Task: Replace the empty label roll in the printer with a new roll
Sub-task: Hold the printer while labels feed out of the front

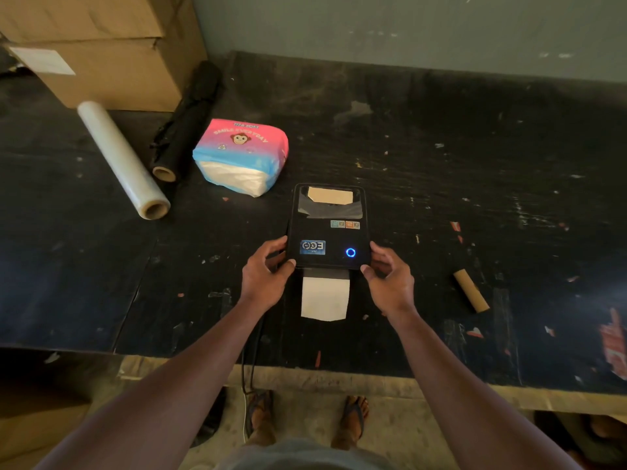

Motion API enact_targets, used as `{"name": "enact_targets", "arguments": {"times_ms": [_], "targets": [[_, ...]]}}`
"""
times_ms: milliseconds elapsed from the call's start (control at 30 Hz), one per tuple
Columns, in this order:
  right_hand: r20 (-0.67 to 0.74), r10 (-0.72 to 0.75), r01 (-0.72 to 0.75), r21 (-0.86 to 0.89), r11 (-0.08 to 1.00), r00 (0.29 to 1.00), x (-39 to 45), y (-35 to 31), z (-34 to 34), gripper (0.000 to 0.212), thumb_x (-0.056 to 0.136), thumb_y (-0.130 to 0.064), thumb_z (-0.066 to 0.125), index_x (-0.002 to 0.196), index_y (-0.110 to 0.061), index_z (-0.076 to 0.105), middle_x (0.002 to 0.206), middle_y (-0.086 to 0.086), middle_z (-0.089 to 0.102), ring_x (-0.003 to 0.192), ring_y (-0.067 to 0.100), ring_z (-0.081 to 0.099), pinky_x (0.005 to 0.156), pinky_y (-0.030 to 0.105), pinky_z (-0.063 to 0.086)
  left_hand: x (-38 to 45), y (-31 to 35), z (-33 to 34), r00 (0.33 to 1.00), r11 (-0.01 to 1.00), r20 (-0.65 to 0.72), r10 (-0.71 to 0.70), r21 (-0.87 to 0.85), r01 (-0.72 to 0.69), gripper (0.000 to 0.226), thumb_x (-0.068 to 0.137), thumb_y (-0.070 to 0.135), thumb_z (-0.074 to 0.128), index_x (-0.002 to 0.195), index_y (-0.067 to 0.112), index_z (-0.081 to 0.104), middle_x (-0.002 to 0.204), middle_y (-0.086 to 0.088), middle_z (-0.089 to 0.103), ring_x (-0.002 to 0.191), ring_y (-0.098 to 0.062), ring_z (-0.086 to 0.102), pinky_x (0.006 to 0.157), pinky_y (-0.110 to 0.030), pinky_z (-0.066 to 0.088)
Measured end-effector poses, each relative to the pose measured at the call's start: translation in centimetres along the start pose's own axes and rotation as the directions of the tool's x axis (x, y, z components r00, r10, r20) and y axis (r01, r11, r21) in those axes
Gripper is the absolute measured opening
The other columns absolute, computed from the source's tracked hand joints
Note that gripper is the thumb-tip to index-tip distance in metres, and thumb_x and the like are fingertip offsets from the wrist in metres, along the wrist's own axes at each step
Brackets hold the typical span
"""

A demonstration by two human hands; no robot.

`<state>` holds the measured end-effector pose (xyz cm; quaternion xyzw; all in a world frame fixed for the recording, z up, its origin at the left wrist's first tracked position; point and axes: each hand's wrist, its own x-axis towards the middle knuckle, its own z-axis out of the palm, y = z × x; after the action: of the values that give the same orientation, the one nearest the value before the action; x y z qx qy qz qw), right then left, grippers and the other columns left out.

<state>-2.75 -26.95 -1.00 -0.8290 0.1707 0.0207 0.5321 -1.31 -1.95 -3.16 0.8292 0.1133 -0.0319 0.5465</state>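
Note:
A black label printer (327, 228) stands in the middle of the dark table, its lid down and a blue ring light glowing at its front right. A strip of white label paper (325, 296) sticks out of its front slot. Through the lid's window a brownish roll shows. My left hand (266, 274) grips the printer's front left corner, thumb on top. My right hand (390, 276) holds the front right corner the same way. A bare cardboard core (471, 290) lies on the table to the right of my right hand.
A clear stretch-film roll (122, 159) and a black roll (185, 130) lie at the left, with a pink and blue tissue pack (242, 154) beside them. Cardboard boxes (101, 45) stand at the back left. A cable (247, 361) hangs over the table's front edge.

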Motion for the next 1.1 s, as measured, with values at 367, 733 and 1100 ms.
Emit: {"name": "enact_targets", "arguments": {"times_ms": [367, 733, 1100], "targets": [[0.004, -0.008, 0.009, -0.010, 1.000, 1.000, -0.01, 0.10, -0.06, 0.058, 0.094, -0.003, 0.073, 0.147, -0.020, 0.057, 0.142, 0.002, 0.066, 0.126, 0.012, 0.064, 0.083, 0.007, 0.046, 0.13, -0.20, 0.05, 1.000, 1.000, 0.001, 0.004, 0.006, -0.004, 0.057, 0.093, 0.014, 0.076, 0.142, 0.035, 0.057, 0.142, 0.011, 0.065, 0.128, -0.006, 0.063, 0.075, -0.002, 0.047], [0.006, 0.004, -0.004, 0.005, 1.000, 1.000, 0.27, 0.37, 0.05, 0.059, 0.093, -0.005, 0.074, 0.147, -0.023, 0.058, 0.140, -0.001, 0.067, 0.119, 0.004, 0.064, 0.078, 0.005, 0.048, 0.32, -0.59, 0.16, 1.000, 1.000, 0.008, 0.017, -0.002, -0.017, 0.056, 0.092, 0.014, 0.077, 0.141, 0.034, 0.059, 0.142, 0.009, 0.066, 0.129, -0.008, 0.063, 0.094, -0.012, 0.047], [-0.012, 0.004, -0.004, -0.006, 1.000, 1.000, 0.49, 0.71, 0.19, 0.057, 0.093, -0.004, 0.075, 0.144, -0.024, 0.060, 0.138, -0.001, 0.068, 0.111, -0.003, 0.061, 0.073, -0.003, 0.045, 0.39, -0.80, 0.17, 1.000, 0.999, 0.010, 0.004, -0.041, -0.004, 0.056, 0.092, 0.015, 0.077, 0.141, 0.036, 0.059, 0.141, 0.011, 0.066, 0.127, -0.005, 0.064, 0.100, -0.020, 0.051]]}}
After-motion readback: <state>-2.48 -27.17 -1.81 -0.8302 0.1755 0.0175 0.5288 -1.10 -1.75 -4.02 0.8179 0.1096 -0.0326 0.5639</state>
